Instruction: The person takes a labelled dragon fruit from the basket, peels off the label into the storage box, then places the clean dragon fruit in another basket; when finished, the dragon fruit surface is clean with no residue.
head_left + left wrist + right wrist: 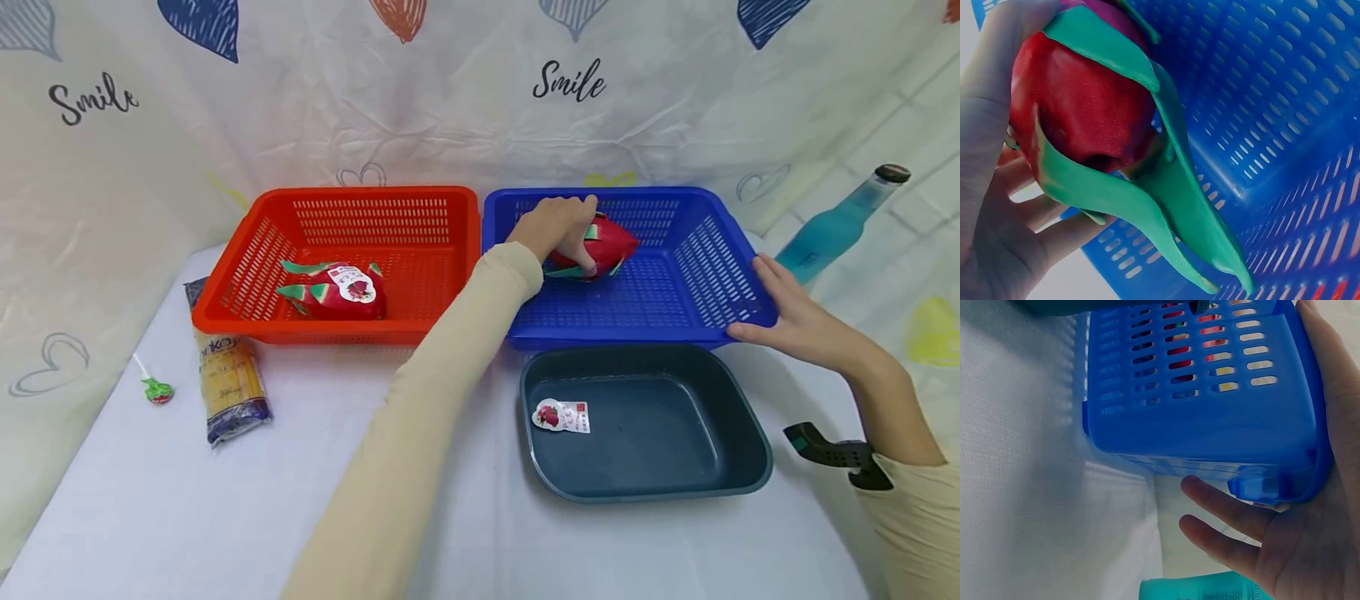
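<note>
A beige sleeve (420, 425), cut off below, meets the left hand (557, 229), which grips and partly hides one of two dragon fruits (613, 242) inside the blue basket (637, 307); the left wrist view bares leaves (1094, 190) mostly covered from above. The right hand (806, 321), fingers spread, touches that basket's rim.

Blue basket (630, 308) and red basket (367, 218): formed in perforated plastic, smooth, lightly glossy. Dark tub (637, 450): moulded in smooth plastic, satin sheen. Dragon fruit in the blue basket (1091, 94): smooth, softly glossy; green scales (1104, 194) finished matt, rubbery-looking. Pasta packet (232, 383): wrapped in clear, crinkled, shiny film. Bottle (832, 237): smooth, glossy. Surface (262, 517): covered in matt white cloth. Backdrop (465, 100): creased, faintly shiny sheeting.
</note>
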Demonstrator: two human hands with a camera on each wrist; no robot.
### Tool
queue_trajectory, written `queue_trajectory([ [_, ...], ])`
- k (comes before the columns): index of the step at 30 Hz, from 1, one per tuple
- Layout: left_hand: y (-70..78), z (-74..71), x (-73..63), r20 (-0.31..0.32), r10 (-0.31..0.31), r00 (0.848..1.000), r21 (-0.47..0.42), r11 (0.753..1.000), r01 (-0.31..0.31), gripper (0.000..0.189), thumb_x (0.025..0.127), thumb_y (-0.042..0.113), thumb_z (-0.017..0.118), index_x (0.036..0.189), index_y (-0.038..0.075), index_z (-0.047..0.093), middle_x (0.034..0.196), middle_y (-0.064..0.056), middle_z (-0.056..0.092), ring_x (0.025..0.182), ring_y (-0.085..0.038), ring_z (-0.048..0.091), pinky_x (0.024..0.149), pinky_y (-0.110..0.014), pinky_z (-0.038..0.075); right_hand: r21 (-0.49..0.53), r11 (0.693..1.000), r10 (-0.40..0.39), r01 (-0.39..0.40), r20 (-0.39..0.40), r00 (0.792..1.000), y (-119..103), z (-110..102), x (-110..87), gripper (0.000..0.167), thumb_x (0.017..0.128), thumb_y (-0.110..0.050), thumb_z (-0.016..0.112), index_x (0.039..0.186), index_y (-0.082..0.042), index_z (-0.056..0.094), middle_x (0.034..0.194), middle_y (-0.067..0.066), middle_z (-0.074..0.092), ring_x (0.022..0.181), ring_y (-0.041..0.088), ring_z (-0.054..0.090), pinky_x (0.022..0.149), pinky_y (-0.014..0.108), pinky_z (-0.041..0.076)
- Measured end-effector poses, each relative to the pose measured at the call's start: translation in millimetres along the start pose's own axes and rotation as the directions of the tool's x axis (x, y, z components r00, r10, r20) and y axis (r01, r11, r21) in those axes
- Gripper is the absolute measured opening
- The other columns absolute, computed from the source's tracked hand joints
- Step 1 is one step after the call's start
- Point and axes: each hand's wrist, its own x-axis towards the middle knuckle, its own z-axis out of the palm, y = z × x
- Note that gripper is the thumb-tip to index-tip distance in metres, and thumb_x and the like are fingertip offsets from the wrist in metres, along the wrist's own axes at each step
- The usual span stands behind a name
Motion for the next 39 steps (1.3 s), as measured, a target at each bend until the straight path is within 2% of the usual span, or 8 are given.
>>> queue_trajectory([
  [9,-4.3,3.9,-1.1,0.028,-0.013,1.000,-0.094,0.995,0.016,0.099,0.078,0.065,0.065,0.150,0.023,0.012,0.151,0.003,0.038,0.133,-0.015,0.043,0.113,-0.035,0.039,0.000,1.000,-0.005,0.005,-0.005,1.000,0,1,0.8,0.108,0.089,-0.030,0.065,0.152,-0.014,-0.022,0.158,0.017,-0.029,0.139,0.062,-0.004,0.096,0.082,0.017],
  [15,-12.3,11.1,5.7,0.008,0.037,0.999,-0.107,0.994,-0.036,0.109,0.076,0.068,0.064,0.155,0.025,0.002,0.158,0.004,0.028,0.143,-0.014,0.033,0.119,-0.038,0.030,-0.005,1.000,0.005,-0.005,-0.011,1.000,-1,2,0.6,0.109,0.088,-0.033,0.065,0.152,-0.014,-0.022,0.158,0.016,-0.030,0.139,0.061,-0.005,0.096,0.082,0.017],
  [18,-14.3,14.0,7.4,-0.001,0.054,0.999,-0.122,0.991,-0.054,0.108,0.076,0.067,0.065,0.155,0.029,0.001,0.159,0.005,0.024,0.144,-0.016,0.031,0.120,-0.041,0.028,0.001,1.000,0.004,-0.004,-0.010,1.000,-1,2,0.9,0.109,0.089,-0.032,0.065,0.152,-0.014,-0.022,0.158,0.016,-0.030,0.139,0.061,-0.006,0.097,0.082,0.016],
  [24,-9.6,16.1,4.7,-0.001,0.066,0.998,-0.081,0.994,-0.066,0.104,0.079,0.064,0.065,0.154,0.034,0.000,0.160,0.003,0.023,0.143,-0.020,0.033,0.118,-0.041,0.031,0.010,1.000,-0.004,0.004,-0.015,1.000,1,2,1.7,0.109,0.089,-0.031,0.065,0.152,-0.015,-0.022,0.158,0.016,-0.030,0.139,0.061,-0.007,0.097,0.082,0.015],
  [30,-5.0,14.6,-8.1,0.014,0.013,1.000,-0.100,0.995,-0.011,0.100,0.081,0.063,0.063,0.154,0.037,-0.001,0.160,0.003,0.023,0.142,-0.021,0.032,0.115,-0.040,0.037,0.011,1.000,-0.007,0.007,-0.018,1.000,2,1,2.5,0.109,0.089,-0.031,0.065,0.152,-0.015,-0.022,0.158,0.016,-0.030,0.140,0.060,-0.010,0.099,0.081,0.012],
  [33,-2.3,11.9,-14.2,0.038,-0.008,0.999,-0.095,0.995,0.011,0.100,0.082,0.069,0.055,0.154,0.038,-0.007,0.163,0.001,0.014,0.147,-0.023,0.024,0.118,-0.042,0.031,0.013,1.000,-0.002,0.002,-0.012,1.000,2,1,2.3,0.109,0.089,-0.031,0.065,0.152,-0.016,-0.023,0.158,0.015,-0.031,0.140,0.060,-0.011,0.099,0.081,0.012],
  [37,1.1,8.5,-17.5,0.069,-0.018,0.997,-0.095,0.995,0.024,0.100,0.080,0.082,0.036,0.151,0.039,-0.021,0.166,0.003,-0.004,0.153,-0.022,0.006,0.124,-0.046,0.015,0.017,1.000,0.003,-0.003,-0.005,1.000,1,0,2.3,0.108,0.090,-0.032,0.064,0.151,-0.016,-0.023,0.157,0.016,-0.032,0.140,0.060,-0.010,0.100,0.081,0.011],
  [39,2.9,7.2,-18.3,0.081,-0.022,0.997,-0.114,0.993,0.031,0.097,0.080,0.085,0.028,0.149,0.041,-0.024,0.165,0.004,-0.007,0.154,-0.022,0.002,0.125,-0.048,0.010,0.020,1.000,0.004,-0.004,-0.001,1.000,1,0,2.6,0.108,0.090,-0.032,0.064,0.151,-0.015,-0.023,0.157,0.016,-0.032,0.140,0.061,-0.010,0.100,0.081,0.011],
])
